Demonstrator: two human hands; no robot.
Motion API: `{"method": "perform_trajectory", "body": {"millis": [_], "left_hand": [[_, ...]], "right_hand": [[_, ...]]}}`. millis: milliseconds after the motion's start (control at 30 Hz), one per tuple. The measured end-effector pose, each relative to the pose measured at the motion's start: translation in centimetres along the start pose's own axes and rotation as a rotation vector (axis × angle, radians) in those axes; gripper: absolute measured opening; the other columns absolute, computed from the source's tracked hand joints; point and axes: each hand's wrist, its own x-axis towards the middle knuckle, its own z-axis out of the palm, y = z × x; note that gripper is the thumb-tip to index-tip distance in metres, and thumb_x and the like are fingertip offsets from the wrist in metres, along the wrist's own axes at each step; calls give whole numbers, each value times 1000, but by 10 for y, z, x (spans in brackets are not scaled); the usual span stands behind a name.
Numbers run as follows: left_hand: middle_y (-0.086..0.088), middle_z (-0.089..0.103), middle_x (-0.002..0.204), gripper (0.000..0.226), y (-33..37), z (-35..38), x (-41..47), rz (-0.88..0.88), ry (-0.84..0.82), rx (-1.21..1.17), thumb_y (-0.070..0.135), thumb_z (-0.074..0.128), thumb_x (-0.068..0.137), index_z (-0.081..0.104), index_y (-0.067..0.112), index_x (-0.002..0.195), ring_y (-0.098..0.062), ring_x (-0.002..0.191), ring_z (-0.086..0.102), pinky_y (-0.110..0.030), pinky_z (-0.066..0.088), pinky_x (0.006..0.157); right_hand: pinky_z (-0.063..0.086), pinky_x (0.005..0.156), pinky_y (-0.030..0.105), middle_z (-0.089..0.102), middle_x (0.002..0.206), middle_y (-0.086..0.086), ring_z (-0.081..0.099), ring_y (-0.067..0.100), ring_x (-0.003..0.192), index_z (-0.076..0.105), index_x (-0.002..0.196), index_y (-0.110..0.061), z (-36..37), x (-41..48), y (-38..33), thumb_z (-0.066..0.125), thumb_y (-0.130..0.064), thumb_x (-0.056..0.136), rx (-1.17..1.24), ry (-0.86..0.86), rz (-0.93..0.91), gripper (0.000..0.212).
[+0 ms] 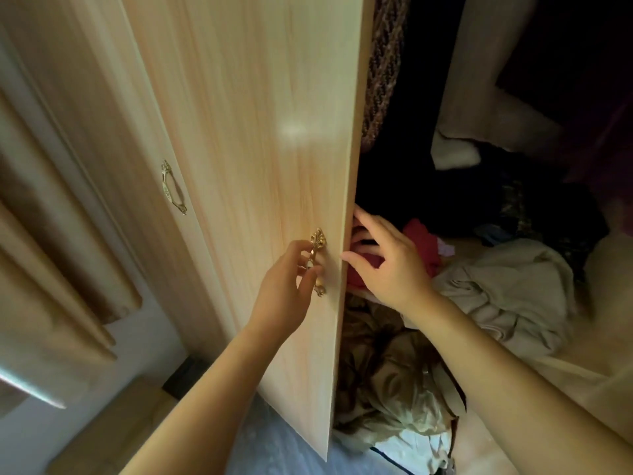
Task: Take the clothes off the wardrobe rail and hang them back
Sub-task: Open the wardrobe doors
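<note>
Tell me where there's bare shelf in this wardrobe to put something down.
Bare shelf shows only at the far right, beside the beige heap. Crowded near the door edge, around the red cloth and right hand.

Soft warm light, a glare spot on the door (pixel 260 149) — wardrobe interior (pixel 428 166) dark, edges bent.

Both forearms are bare right up to the frame edge, no sleeves showing. Left hand (pixel 284 282) and right hand (pixel 394 265) are bare too, with short, plain nails.
</note>
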Motion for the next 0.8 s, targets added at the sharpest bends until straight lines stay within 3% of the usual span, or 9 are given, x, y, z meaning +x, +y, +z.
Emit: {"method": "perform_trajectory", "body": {"millis": [133, 200, 300, 433, 533, 667, 733, 800], "left_hand": [[23, 51, 93, 26, -10, -35, -28, -1, -52, -27, 18, 51, 95, 43, 25, 119, 6, 87, 53, -27, 55, 73], [17, 52, 96, 27, -14, -53, -42, -5, -61, -29, 19, 50, 95, 43, 24, 121, 2, 87, 54, -28, 54, 77], [11, 52, 102, 27, -20, -79, -62, -10, -68, -30, 21, 49, 96, 43, 23, 122, -7, 92, 54, -26, 51, 80], [11, 51, 105, 26, -33, -112, -87, -17, -60, -19, 25, 45, 98, 42, 21, 124, -1, 92, 48, -6, 39, 69], [13, 51, 108, 27, -48, -138, -106, -27, -33, -34, 27, 43, 98, 42, 22, 125, -1, 97, 48, -11, 37, 74], [12, 54, 112, 30, -68, -174, -129, -46, 27, -70, 25, 42, 99, 43, 20, 128, 2, 101, 51, -2, 39, 79], [14, 56, 119, 32, -80, -190, -138, -66, 46, -127, 32, 41, 99, 44, 23, 130, 6, 106, 51, -9, 42, 86], [13, 54, 128, 44, -92, -204, -146, -88, 49, -213, 46, 44, 96, 43, 26, 135, 4, 116, 50, -23, 44, 96]], "right_hand": [[45, 81, 5, 52, 115, -10, 54, -11, 97, 38, 139, -21, 15, -9, -48, 67, -7, 83, 32, 22, 8, 65], [46, 79, 5, 53, 115, -9, 55, -9, 96, 39, 139, -18, 26, -15, -71, 67, -7, 84, 37, 19, 13, 63], [50, 80, 12, 56, 119, -5, 58, 1, 99, 41, 139, -16, 42, -20, -102, 67, -11, 84, 66, 59, 17, 61], [53, 81, 18, 57, 121, -8, 59, 5, 103, 44, 137, -18, 63, -12, -145, 68, -14, 83, 135, 60, 24, 59], [54, 84, 25, 58, 124, -5, 59, 6, 106, 46, 136, -18, 86, -11, -167, 71, -18, 81, 152, 16, 10, 60], [52, 91, 35, 60, 126, -2, 58, 10, 112, 48, 135, -24, 125, -7, -192, 73, -28, 79, 202, -38, -12, 61], [53, 90, 32, 57, 130, -3, 56, 9, 116, 44, 137, -27, 143, -1, -207, 73, -28, 78, 223, -71, -25, 65], [47, 92, 15, 51, 137, -7, 47, 0, 121, 39, 139, -30, 159, 6, -220, 73, -30, 78, 191, -94, -45, 70]]}}
